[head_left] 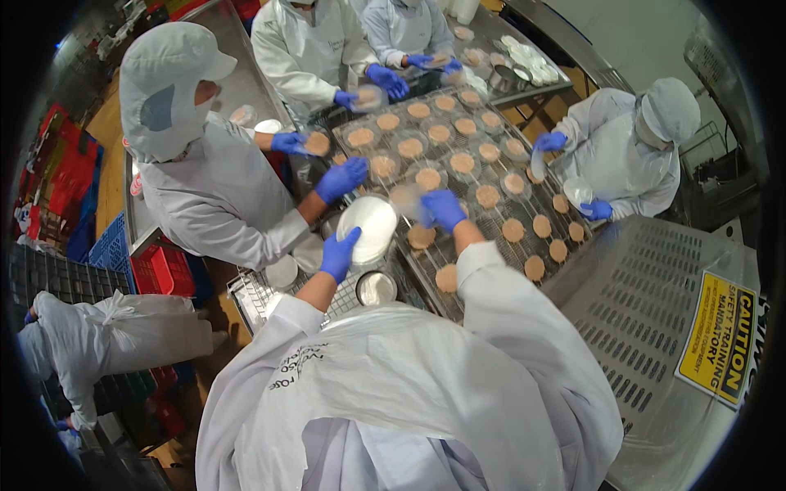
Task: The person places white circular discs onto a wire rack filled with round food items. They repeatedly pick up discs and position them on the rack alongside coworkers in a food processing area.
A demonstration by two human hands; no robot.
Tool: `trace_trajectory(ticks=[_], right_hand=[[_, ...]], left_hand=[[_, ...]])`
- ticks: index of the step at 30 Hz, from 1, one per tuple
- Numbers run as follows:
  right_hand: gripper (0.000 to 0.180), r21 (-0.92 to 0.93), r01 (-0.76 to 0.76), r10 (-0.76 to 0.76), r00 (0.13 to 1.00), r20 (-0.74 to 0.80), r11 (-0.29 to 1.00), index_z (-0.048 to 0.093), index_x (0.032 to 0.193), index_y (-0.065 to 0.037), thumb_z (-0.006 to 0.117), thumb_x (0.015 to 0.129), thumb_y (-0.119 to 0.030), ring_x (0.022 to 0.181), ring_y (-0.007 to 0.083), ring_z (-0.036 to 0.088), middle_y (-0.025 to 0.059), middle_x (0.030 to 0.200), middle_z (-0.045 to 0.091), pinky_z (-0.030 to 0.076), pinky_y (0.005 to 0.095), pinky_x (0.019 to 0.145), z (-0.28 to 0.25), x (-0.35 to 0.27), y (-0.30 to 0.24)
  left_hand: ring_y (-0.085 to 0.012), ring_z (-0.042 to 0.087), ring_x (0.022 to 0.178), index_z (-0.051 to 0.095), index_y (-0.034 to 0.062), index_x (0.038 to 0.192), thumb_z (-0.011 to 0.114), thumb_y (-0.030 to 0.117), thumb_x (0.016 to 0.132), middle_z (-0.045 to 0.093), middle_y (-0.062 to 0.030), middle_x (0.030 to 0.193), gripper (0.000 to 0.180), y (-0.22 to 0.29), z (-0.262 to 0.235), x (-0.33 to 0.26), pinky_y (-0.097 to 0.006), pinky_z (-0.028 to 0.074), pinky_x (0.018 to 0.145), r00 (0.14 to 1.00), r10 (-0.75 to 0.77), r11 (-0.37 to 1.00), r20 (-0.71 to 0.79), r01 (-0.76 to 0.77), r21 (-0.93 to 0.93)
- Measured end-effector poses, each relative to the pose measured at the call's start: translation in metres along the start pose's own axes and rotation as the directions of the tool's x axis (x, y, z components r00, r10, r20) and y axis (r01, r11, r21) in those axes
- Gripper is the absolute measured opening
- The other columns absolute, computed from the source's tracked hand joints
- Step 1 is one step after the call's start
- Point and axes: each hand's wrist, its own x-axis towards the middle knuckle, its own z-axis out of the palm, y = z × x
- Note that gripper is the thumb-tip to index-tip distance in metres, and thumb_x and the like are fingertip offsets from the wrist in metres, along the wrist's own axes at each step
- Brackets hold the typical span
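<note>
My left hand (341,254), in a blue glove, is closed on the edge of a thick stack of white round sheets (370,227). My right hand (444,209), also blue-gloved, is over the wire conveyor belt (471,286), its fingers bent together. A thin round sheet (407,197), pale and blurred by motion, is at its fingertips, just above the belt. Round flat pinkish-tan patties lie in rows on the belt; one patty (421,237) is just below my right hand. Clear round sheets lie on or under several of them, as at one patty (427,179).
A co-worker (221,180) on the left reaches over the belt with a patty. Other co-workers stand at the far side (315,49) and right (622,147). A round container (377,288) sits on a wire rack (336,299) below my left hand. A perforated metal cover (647,311) stands right.
</note>
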Motion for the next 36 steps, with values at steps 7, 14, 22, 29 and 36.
trace_trajectory(ticks=[7,14,22,29,36], right_hand=[[0.034,-0.190,-0.505,0.301,0.732,-0.611,0.842,0.060,0.108,-0.003,0.051,0.086,-0.026,0.093,0.0326,0.062,0.0196,0.102,0.063,0.049,0.0397,0.081,-0.124,-0.028,0.033],[0.033,-0.818,-0.347,0.388,0.906,-0.167,0.459,0.062,0.102,-0.006,0.066,0.072,-0.020,0.105,0.0366,0.055,0.0217,0.106,0.060,0.048,0.0414,0.085,-0.075,-0.026,0.071],[0.049,-0.210,0.012,0.029,0.980,0.195,0.978,0.063,0.106,-0.001,0.067,0.077,-0.040,0.090,0.0244,0.062,0.0124,0.098,0.066,0.047,0.0357,0.080,0.002,-0.054,-0.208],[0.027,0.241,-0.216,0.237,0.970,-0.059,0.946,0.064,0.085,0.001,0.061,0.085,-0.025,0.075,0.0203,0.063,0.0121,0.080,0.064,0.049,0.0324,0.067,-0.002,-0.041,-0.177],[0.039,-0.509,0.009,0.034,0.997,0.076,0.861,0.065,0.086,-0.001,0.045,0.086,-0.034,0.086,0.0348,0.062,0.0212,0.091,0.064,0.048,0.0442,0.076,-0.028,-0.050,-0.030]], left_hand=[[-0.0214,0.060,0.096,0.051,-0.0054,0.118,0.066,0.025,0.083,0.059,-0.0137,0.110,0.049,-0.025,-0.041,0.002,-0.032,0.048,0.083,0.989,-0.134,0.991,-0.063,0.133,-0.014],[-0.0205,0.059,0.096,0.051,-0.0046,0.121,0.067,0.024,0.082,0.059,-0.0134,0.111,0.051,-0.003,-0.002,0.004,-0.032,0.048,0.083,0.982,-0.176,0.984,0.070,0.174,0.025],[-0.0188,0.062,0.085,0.057,-0.0058,0.112,0.069,0.020,0.080,0.064,-0.0128,0.100,0.042,0.036,-0.009,-0.022,-0.031,0.049,0.075,0.997,-0.037,0.999,0.070,0.036,0.025],[-0.0205,0.061,0.091,0.053,-0.0058,0.117,0.066,0.022,0.083,0.061,-0.0135,0.106,0.046,0.048,-0.017,-0.035,-0.032,0.049,0.080,0.997,-0.057,0.990,0.060,0.064,-0.123],[-0.0213,0.060,0.094,0.048,-0.0040,0.122,0.065,0.023,0.083,0.059,-0.0140,0.109,0.050,0.015,-0.010,-0.041,-0.032,0.049,0.081,0.965,-0.208,0.962,0.161,0.232,-0.142]])
